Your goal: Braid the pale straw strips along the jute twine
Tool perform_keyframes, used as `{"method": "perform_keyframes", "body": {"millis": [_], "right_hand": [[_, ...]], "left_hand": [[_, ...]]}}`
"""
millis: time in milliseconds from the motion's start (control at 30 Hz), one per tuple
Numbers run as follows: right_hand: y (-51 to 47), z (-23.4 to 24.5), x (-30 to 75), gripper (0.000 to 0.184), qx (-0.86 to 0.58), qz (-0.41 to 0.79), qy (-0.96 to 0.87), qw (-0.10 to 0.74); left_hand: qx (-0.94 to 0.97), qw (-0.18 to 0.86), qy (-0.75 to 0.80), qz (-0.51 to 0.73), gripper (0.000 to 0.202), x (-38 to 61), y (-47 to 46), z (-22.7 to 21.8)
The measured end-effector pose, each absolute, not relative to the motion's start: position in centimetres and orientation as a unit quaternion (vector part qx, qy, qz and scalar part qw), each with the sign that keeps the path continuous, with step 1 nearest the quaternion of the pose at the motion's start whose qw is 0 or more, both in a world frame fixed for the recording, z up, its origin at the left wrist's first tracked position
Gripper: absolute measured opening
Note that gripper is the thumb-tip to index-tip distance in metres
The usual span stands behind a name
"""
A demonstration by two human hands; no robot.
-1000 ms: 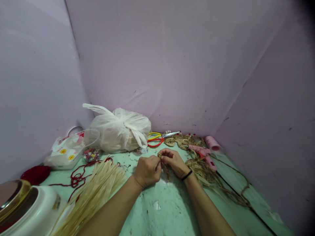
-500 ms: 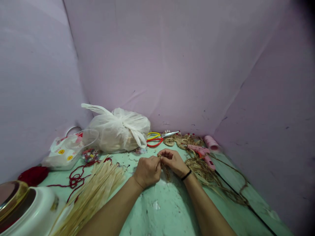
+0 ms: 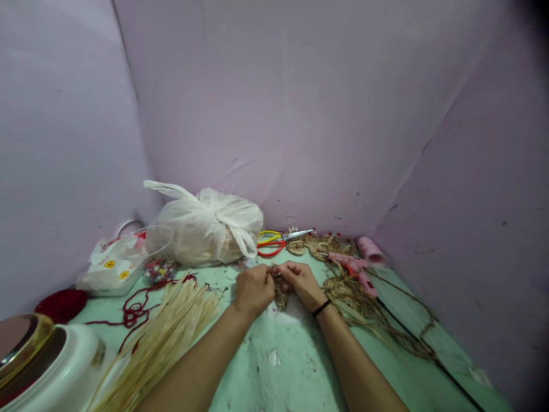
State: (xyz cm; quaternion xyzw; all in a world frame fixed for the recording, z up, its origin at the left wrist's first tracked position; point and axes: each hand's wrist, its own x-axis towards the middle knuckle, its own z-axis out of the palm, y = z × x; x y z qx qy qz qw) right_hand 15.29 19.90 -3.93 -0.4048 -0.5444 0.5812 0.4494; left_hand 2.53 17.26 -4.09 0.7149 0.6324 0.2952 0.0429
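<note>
Between my two hands is a small piece of brown braided fibre cord (image 3: 281,297), hanging down below the fingers. My left hand (image 3: 254,289) is closed in a fist, gripping the cord at its thumb side. My right hand (image 3: 300,281) pinches the same piece with thumb and fingertips; a black band circles that wrist. Most of the cord's upper part is hidden by the fingers. Behind the hands lie scissors (image 3: 272,248) with one red and one yellow handle, apart from both hands.
A knotted white plastic bag (image 3: 210,226) stands at the back. Pale raffia strands (image 3: 171,326), red yarn (image 3: 135,313) and a bag of beads (image 3: 159,270) lie left. On the right are a pink glue gun (image 3: 351,264), a pink thread spool (image 3: 371,252) and brown braided cord (image 3: 343,294).
My hands have shifted slightly left and the left fist has turned a little. The cord piece now shows bunched up between the hands instead of hanging as a narrow strip.
</note>
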Motion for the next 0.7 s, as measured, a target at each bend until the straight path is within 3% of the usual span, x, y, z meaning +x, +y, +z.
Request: {"method": "perform_keyframes", "body": {"millis": [267,500,700], "right_hand": [[20.7,-4.6,13.3,0.03,-0.446,0.56,-0.454,0.529],[22.0,-5.8,12.9,0.017,-0.528,0.527,-0.441,0.499],[22.1,-6.0,12.3,0.029,-0.587,0.428,-0.457,0.514]], "left_hand": [[0.607,0.21,0.682,0.35,0.019,2.9,18.9,-3.9],[0.579,0.271,0.713,0.288,0.017,2.4,21.3,-4.4],[0.572,0.264,0.73,0.266,0.019,2.8,21.7,-4.0]]}}
